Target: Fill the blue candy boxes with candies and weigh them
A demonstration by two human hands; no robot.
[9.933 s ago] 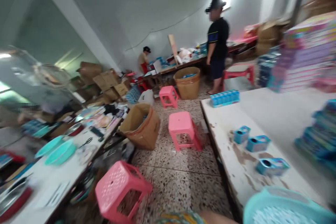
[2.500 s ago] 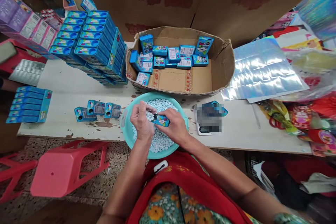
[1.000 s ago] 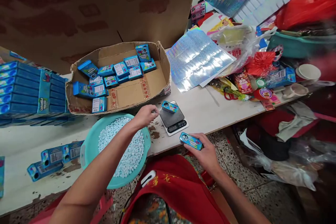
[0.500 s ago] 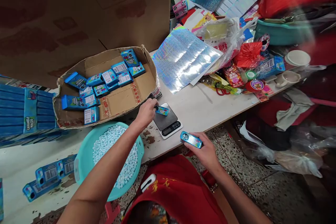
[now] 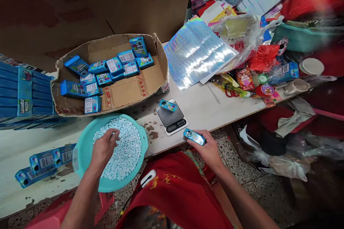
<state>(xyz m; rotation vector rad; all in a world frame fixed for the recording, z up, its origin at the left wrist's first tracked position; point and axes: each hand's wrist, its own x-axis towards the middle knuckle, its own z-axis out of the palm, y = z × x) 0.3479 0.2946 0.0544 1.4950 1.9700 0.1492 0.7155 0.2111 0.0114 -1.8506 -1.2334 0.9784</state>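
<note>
My left hand point(image 5: 105, 147) is over the turquoise basin point(image 5: 83, 162), its fingers loosely bent and apart, with nothing visible in them. Small pale-blue candies point(image 5: 125, 157) fill much of the basin. In my right hand point(image 5: 208, 150) is a small blue candy box point(image 5: 194, 136), held by its sides near the table's front edge. Through the round hole in its end, pale candies show. Between the hands a digital kitchen scale point(image 5: 172, 118) lies on the table, bearing another blue candy box point(image 5: 168, 106) on its dark plate.
Behind the basin, a cut-down carton point(image 5: 123, 96) holds several blue boxes. More blue boxes point(image 5: 43, 162) lie at the left, beside a stack point(image 5: 25, 94). A shiny holographic sheet point(image 5: 199, 53) lies behind the scale. Wrappers, bags and a cup point(image 5: 295, 86) clutter the right side.
My left hand has let go of the box on the scale and moved left over the candy basin. My right hand still holds its box. The view has shifted slightly.
</note>
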